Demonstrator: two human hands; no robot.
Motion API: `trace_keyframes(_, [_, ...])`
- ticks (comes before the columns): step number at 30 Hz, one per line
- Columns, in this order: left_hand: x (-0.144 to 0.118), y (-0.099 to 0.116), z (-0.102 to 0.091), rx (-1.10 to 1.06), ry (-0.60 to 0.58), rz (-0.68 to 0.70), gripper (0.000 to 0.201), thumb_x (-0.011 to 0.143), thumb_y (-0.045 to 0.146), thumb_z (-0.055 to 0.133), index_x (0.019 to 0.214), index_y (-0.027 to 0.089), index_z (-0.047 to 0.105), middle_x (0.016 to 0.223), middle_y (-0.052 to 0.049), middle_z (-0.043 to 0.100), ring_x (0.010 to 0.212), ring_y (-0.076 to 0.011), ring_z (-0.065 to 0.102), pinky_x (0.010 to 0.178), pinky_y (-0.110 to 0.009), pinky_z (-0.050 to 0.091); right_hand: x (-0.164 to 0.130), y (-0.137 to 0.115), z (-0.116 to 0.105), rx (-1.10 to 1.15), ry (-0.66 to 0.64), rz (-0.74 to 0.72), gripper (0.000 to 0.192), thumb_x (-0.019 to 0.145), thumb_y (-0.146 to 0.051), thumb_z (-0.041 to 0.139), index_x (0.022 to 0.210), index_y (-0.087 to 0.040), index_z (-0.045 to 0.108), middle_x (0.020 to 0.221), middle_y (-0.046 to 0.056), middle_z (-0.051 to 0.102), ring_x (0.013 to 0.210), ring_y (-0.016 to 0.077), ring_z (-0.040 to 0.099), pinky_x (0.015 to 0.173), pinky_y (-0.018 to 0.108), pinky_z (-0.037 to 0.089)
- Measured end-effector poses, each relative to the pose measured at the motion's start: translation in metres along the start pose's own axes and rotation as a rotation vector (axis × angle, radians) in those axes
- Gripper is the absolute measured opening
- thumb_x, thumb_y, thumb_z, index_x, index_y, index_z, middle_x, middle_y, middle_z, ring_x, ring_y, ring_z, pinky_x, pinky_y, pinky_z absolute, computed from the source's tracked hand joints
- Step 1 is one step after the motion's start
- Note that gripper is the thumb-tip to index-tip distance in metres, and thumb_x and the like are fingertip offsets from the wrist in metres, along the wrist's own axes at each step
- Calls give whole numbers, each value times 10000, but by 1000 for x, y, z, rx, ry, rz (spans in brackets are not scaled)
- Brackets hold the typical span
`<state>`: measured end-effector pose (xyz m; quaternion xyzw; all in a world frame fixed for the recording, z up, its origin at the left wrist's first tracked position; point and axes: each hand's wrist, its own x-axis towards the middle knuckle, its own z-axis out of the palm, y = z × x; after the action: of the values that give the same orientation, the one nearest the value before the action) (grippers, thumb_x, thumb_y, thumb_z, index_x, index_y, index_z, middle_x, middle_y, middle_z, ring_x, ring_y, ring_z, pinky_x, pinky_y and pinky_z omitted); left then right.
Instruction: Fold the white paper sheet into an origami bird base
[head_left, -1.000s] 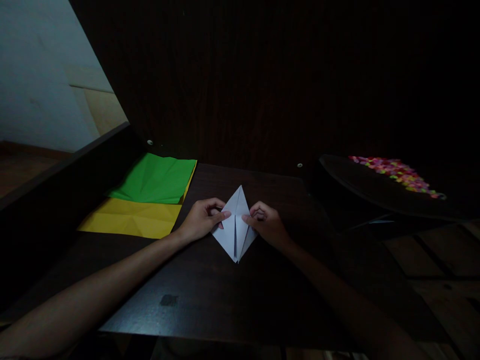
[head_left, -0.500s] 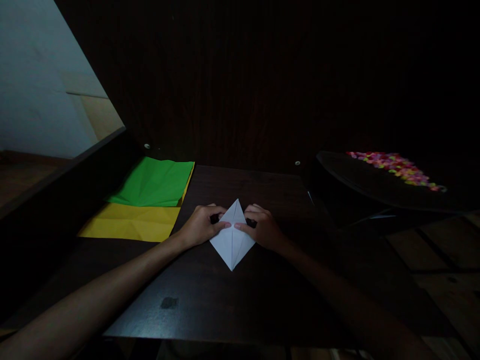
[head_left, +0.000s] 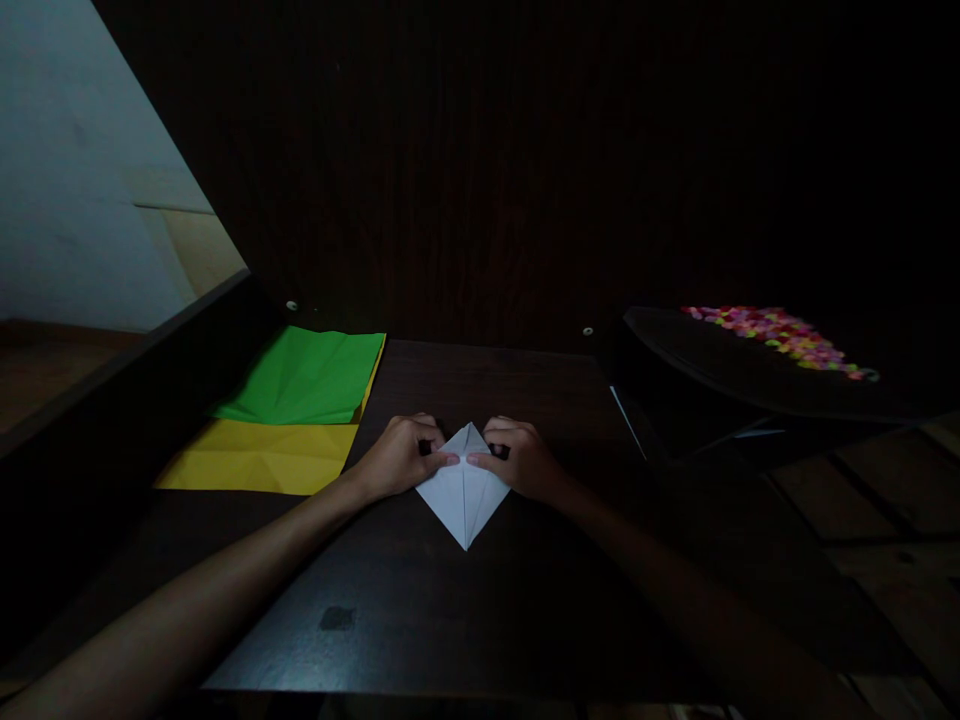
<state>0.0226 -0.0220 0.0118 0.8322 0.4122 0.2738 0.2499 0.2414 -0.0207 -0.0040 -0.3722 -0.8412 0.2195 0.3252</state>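
A folded white sheet of paper [head_left: 463, 505], diamond-shaped with a crease down its middle, lies over the dark tabletop between my hands. My left hand [head_left: 405, 455] grips its left side, thumb on top near the centre crease and the other fingers curled at the upper left edge. From the right, my right hand [head_left: 525, 460] holds it the same way, its thumb tip close to the left one. The paper's upper corner stands between the two hands. What the fingertips do under the paper is hidden.
Green paper [head_left: 307, 375] lies over yellow paper [head_left: 259, 458] on the left of the dark table [head_left: 360, 640]. A dark bag-like object [head_left: 697, 370] with a string of colourful beads or flowers [head_left: 787, 338] lies at the right. A dark panel [head_left: 465, 180] rises behind.
The white paper's upper corner reaches less far up and looks bent over. Both thumbs stay near the centre crease. The whole view has shifted slightly.
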Motion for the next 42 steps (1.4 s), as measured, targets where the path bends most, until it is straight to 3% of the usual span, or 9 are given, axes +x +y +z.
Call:
trace_keyframes(20, [2, -2, 3, -35, 26, -25, 233, 744, 182, 749, 568, 145, 600, 607, 22, 555, 554, -108, 515, 549, -227, 339, 2, 2, 2, 40, 11, 34, 316, 771, -206, 708, 548, -178, 484, 621, -23, 486, 583, 119, 463, 563, 259, 330])
trace_keyframes(27, [-1, -1, 4, 29, 39, 29, 235, 769, 221, 738, 611, 158, 575, 651, 10, 551, 651, -142, 533, 610, -247, 375, 0, 0, 1, 4, -19, 59, 300, 789, -227, 691, 564, -178, 499, 633, -23, 477, 603, 122, 469, 571, 259, 332])
trace_keyframes(33, [-2, -3, 4, 52, 25, 59, 220, 819, 253, 696, 656, 165, 578, 677, -2, 559, 659, -152, 533, 621, -259, 388, -4, -9, 5, -105, 11, 54, 372, 723, -380, 785, 627, -200, 475, 681, -15, 480, 657, 155, 463, 609, 285, 357])
trace_keyframes(39, [-2, -5, 2, 40, 6, 46, 205, 829, 269, 688, 679, 157, 605, 684, -6, 567, 666, -154, 543, 629, -256, 394, -4, -12, 8, -145, -15, 82, 367, 685, -355, 822, 663, -198, 491, 722, -6, 492, 698, 171, 472, 648, 297, 371])
trace_keyframes(42, [-1, -7, -4, -28, -76, 51, 153, 829, 266, 684, 732, 154, 648, 726, -13, 596, 694, -151, 568, 638, -242, 406, -4, -11, 8, -143, -24, 95, 356, 667, -335, 837, 684, -189, 513, 732, -8, 493, 702, 167, 469, 653, 294, 365])
